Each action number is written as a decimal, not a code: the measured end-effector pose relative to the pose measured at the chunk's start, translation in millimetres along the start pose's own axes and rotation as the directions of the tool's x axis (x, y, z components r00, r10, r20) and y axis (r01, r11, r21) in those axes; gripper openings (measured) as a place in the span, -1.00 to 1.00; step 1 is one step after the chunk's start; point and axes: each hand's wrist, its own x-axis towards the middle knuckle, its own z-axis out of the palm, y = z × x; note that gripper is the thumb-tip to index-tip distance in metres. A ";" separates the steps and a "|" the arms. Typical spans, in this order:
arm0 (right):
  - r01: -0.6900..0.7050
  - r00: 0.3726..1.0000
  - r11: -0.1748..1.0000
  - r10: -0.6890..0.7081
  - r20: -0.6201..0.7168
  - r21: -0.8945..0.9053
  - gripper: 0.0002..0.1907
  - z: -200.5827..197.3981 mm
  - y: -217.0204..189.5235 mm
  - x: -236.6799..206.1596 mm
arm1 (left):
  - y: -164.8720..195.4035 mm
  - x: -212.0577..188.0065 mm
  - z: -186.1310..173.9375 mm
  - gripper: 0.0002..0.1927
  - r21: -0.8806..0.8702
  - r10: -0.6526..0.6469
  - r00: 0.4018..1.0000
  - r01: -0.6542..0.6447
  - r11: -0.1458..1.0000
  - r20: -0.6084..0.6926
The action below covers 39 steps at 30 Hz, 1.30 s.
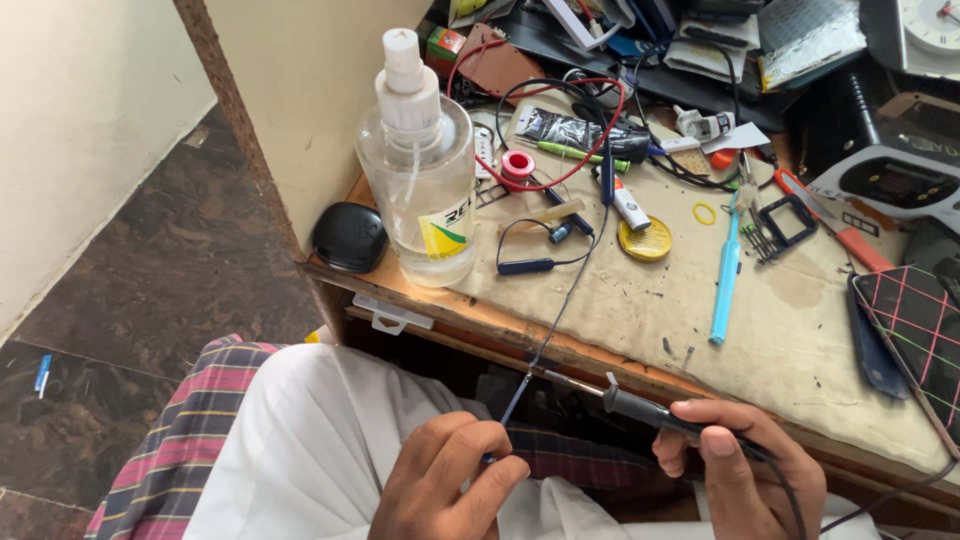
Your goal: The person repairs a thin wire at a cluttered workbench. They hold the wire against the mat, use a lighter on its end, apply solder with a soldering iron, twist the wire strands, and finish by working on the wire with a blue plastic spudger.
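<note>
My left hand (445, 480) pinches the end of a thin dark cable (565, 295) just below the workbench edge. The cable runs up over the bench towards a blue neckband earphone (528, 266). My right hand (735, 465) grips the black handle of a soldering iron (625, 402), held like a pen. Its metal tip points left and meets the cable end near my left fingertips. The iron's black cord trails down past my right wrist.
A clear pump bottle (420, 170) and a black case (350, 237) stand at the bench's left corner. A round yellow tin (645, 239), a blue toothbrush (727, 275), red wires (560, 130) and a phone in a chequered case (915, 320) lie on the cloth-covered bench (640, 310).
</note>
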 end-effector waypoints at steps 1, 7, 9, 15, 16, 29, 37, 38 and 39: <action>0.000 1.000 1.000 0.000 0.000 0.011 -0.65 0.4 0.4 0.0 | -0.3 -0.1 -0.2 -0.79 0.000 0.002 1.000 -0.002 1.000 -0.002; -0.021 1.000 0.999 0.022 -0.019 0.049 -0.65 1.7 4.1 1.0 | -1.1 -0.3 0.0 -0.79 -0.003 0.008 1.000 -0.008 1.000 -0.005; -0.032 0.999 0.998 0.033 -0.026 0.051 -0.65 1.5 5.7 1.9 | -2.0 0.7 0.5 -0.79 -0.004 0.021 1.000 -0.021 1.000 -0.016; -0.009 1.000 1.000 0.009 0.006 -0.007 -0.65 -0.4 5.7 0.2 | -3.6 0.0 -0.4 -0.78 0.006 0.032 0.999 -0.032 0.999 -0.027; -0.026 1.000 1.000 0.026 -0.001 -0.016 -0.64 -0.7 5.1 -0.2 | -3.5 -0.4 -0.3 -0.78 0.006 0.030 0.999 -0.030 1.000 -0.026; -0.040 0.998 0.998 0.038 -0.050 -0.050 -0.64 5.2 0.0 1.4 | -2.3 -2.4 0.1 -0.81 0.020 0.020 1.000 -0.020 1.000 -0.023; -0.024 0.999 0.996 0.021 -0.034 -0.091 -0.64 1.6 3.8 -1.0 | -3.7 -0.1 -0.9 -0.79 0.028 0.051 0.998 -0.049 0.998 -0.048; 0.000 0.999 0.999 -0.001 -0.035 -0.051 -0.64 -0.1 5.9 -1.9 | -3.8 -0.2 -1.0 -0.80 0.029 0.048 0.998 -0.046 0.998 -0.046; 0.023 0.999 1.000 -0.023 -0.037 -0.011 -0.65 -2.0 8.3 -2.9 | -3.8 -0.9 -0.7 -0.80 0.030 0.045 0.998 -0.043 0.999 -0.044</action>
